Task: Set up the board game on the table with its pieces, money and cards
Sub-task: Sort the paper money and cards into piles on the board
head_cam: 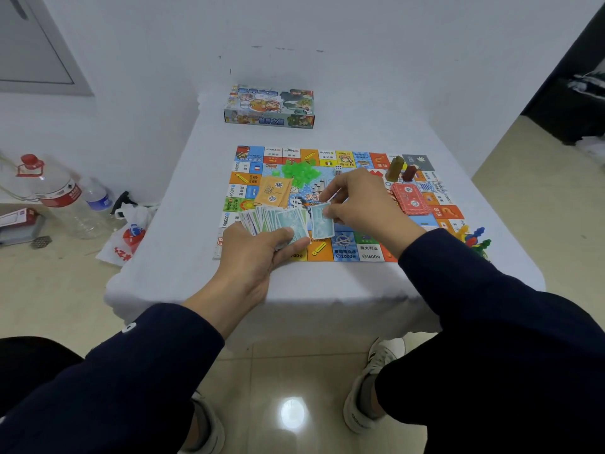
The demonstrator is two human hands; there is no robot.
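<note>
While the fingers (330, 213) of the right hand (357, 201) pinch 1 pale blue note (322, 224) by its top edge, the left hand (255, 253) grips a fanned stack of notes (271, 219), thumb curled over its front. Both hands hang over the near edge of the board (334, 204), the single note just beside the fan. On the board's middle lie an orange card pile (273, 191), a heap of green houses (299, 172) behind it and a die (338, 172). A red card pile (411, 198) sits toward the right edge, with a brown block (394, 168) and a dark red block (409, 173) near the far right corner. Coloured pawns (474, 239) lie at the near right corner. The game box (270, 106) rests by the far edge of the white table (183, 224), well apart from the board.
</note>
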